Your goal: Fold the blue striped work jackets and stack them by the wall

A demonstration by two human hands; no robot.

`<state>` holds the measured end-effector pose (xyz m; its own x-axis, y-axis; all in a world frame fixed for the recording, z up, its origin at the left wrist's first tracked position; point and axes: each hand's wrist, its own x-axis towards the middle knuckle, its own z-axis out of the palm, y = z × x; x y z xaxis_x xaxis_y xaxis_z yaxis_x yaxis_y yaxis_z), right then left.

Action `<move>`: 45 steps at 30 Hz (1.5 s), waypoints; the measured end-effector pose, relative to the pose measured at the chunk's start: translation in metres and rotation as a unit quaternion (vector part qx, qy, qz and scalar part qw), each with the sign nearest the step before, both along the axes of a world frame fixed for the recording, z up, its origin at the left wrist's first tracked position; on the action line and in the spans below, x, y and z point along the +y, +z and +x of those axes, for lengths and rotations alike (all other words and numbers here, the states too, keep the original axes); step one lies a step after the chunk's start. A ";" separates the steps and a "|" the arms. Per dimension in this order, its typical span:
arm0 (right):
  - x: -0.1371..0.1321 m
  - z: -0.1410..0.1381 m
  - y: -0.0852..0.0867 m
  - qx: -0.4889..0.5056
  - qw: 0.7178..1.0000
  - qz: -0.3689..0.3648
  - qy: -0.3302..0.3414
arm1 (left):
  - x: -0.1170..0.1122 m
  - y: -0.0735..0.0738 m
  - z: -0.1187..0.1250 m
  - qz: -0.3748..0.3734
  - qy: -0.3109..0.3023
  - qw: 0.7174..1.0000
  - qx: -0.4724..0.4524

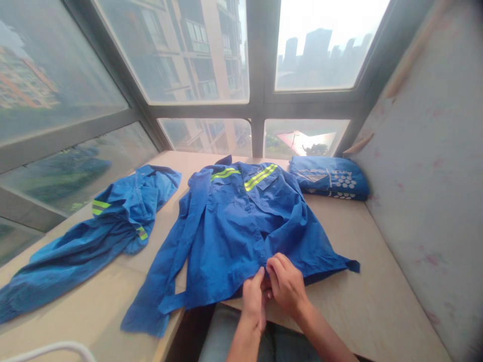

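A blue work shirt with yellow reflective stripes lies spread flat on the pale wooden ledge, collar toward the windows. My left hand and my right hand meet at its bottom hem, near the front opening. Both hands are closed, fingers pinching the fabric at the placket. The left sleeve hangs off the ledge's near edge.
A second blue shirt lies crumpled on the left. A folded blue garment sits at the back right by the window. A padded wall bounds the right side. Large windows run along the back and left.
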<state>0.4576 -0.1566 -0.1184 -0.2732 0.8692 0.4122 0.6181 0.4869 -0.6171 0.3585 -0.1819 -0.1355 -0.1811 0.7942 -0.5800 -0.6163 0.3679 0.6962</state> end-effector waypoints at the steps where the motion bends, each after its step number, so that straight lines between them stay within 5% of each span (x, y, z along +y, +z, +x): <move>1: 0.000 0.000 0.000 0.006 1.000 -0.005 0.004 | 0.000 -0.001 -0.001 -0.002 -0.002 1.000 0.014; 9: 0.015 0.012 0.010 0.056 0.979 -0.194 0.043 | 0.002 0.002 -0.013 0.016 -0.107 0.947 0.304; 14: 0.025 0.014 0.013 0.047 0.969 -0.236 0.062 | 0.003 0.005 -0.016 0.021 -0.124 0.921 0.368; 21: 0.033 0.012 0.016 0.092 0.950 -0.297 0.030 | 0.003 0.002 -0.014 0.035 -0.138 0.918 0.371; 28: 0.036 0.015 0.017 0.039 0.950 -0.307 0.038 | 0.000 -0.002 -0.012 0.007 -0.149 0.946 0.286; 32: 0.032 0.020 0.013 -0.007 0.952 -0.303 0.049 | -0.008 0.001 -0.013 0.010 -0.238 0.948 0.213; 36: 0.027 0.026 0.011 -0.046 0.954 -0.287 0.071 | -0.026 0.020 -0.015 0.033 -0.407 0.894 0.183; 38: 0.024 0.029 0.011 -0.070 0.955 -0.278 0.078 | -0.030 0.035 -0.018 0.051 -0.438 0.878 0.185; 42: 0.019 0.030 0.010 -0.160 0.944 -0.278 0.077 | -0.009 0.062 -0.031 0.125 -0.352 0.880 0.294; 45: 0.020 0.025 0.016 -0.238 0.932 -0.265 0.065 | 0.027 0.064 -0.045 0.173 -0.266 0.823 0.471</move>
<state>0.4823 -0.1370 -0.1028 -0.4321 0.8634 -0.2605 0.8405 0.2808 -0.4635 0.3140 -0.1545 -0.0718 0.0048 0.9946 -0.1040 0.4415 0.0913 0.8926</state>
